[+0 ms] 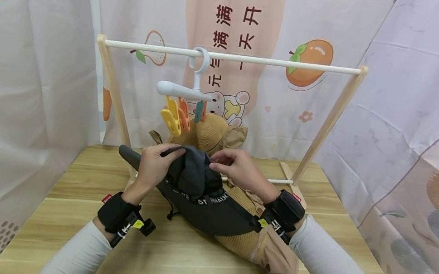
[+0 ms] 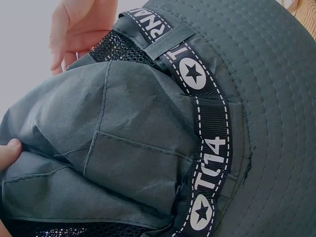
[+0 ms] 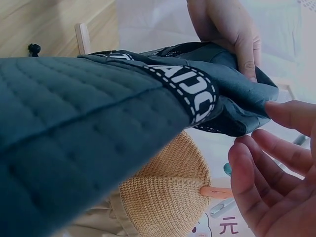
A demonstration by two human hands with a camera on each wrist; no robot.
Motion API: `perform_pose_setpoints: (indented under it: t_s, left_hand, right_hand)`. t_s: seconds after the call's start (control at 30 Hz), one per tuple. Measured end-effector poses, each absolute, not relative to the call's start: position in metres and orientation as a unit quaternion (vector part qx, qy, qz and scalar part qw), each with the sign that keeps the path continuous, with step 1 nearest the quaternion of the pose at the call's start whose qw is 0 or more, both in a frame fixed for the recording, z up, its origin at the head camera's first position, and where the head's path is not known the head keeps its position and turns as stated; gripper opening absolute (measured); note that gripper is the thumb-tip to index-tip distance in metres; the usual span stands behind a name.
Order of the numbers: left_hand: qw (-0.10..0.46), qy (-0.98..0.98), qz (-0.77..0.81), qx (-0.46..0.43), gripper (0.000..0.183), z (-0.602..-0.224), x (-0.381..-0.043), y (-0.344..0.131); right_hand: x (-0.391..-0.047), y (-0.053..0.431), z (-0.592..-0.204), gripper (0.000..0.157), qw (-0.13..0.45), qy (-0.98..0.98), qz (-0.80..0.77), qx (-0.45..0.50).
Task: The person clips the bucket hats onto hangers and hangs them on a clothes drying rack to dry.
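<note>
A dark grey bucket hat (image 1: pixel 209 218) with a black lettered band (image 2: pixel 212 143) is held up over the table, its crown (image 2: pixel 133 118) creased and partly folded. My left hand (image 1: pixel 154 165) pinches the crown cloth between thumb and fingers. At the crown's other side, my right hand (image 1: pixel 236 169) has loosely bent, spread fingers; its thumb (image 3: pixel 291 116) is at the cloth's edge. Behind and below the dark hat is tan knitted straw headwear with beige cloth (image 1: pixel 278 263), partly hidden. Its upper part (image 3: pixel 163 192) is close to an orange clip (image 3: pixel 216 192).
A wooden rack with a white rod (image 1: pixel 274 62) stands on the wood-grain table (image 1: pixel 83 207). From the rod hangs a pale blue hanger (image 1: pixel 180 90) with yellow (image 1: pixel 171 117), orange and teal clips. Patterned curtains (image 1: pixel 39 64) enclose the back and sides.
</note>
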State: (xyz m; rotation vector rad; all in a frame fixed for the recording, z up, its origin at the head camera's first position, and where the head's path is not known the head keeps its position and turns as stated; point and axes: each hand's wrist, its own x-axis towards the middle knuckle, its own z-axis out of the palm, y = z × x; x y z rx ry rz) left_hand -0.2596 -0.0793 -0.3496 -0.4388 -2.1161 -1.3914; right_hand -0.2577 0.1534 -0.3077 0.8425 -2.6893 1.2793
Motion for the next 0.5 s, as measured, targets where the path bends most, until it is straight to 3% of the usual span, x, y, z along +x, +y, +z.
perform_pose_setpoints:
  t_s: [0.5]
  left_hand:
    - [0.253,-0.811,-0.506,-0.149,0.025,-0.344,-0.270,-0.082]
  right_hand:
    - [-0.270,0.146,-0.295,0.015,0.030,-0.875,0.403,0.268]
